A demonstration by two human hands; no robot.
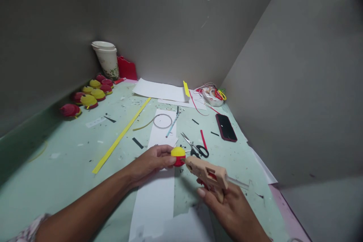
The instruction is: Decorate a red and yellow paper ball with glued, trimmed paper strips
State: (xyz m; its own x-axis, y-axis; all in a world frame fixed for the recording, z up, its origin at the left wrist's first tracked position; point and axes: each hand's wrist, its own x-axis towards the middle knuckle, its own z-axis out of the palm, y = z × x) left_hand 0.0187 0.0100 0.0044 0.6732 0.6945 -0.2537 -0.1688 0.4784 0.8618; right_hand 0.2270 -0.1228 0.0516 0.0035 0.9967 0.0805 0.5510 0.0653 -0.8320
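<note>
My left hand [154, 162] is closed on a small ball-shaped piece [178, 152], yellow above and red below, held over a white paper strip [154, 200]. In my right hand [227, 206] is a peach-coloured glue gun [208, 172], with a clear glue stick [238, 182] poking out of its back. The gun's nozzle points left and meets the red part of the ball, or is very close to it. Black-handled scissors [196, 147] lie just beyond the gun, their blades pointing away.
Several red and yellow pieces [89, 101] sit at the left, near a white lidded cup [107, 60]. A yellow strip [123, 134], a wire ring [162, 121], a pencil [172, 125] and a phone [226, 127] lie on the table. White paper [160, 90] lies by the back wall.
</note>
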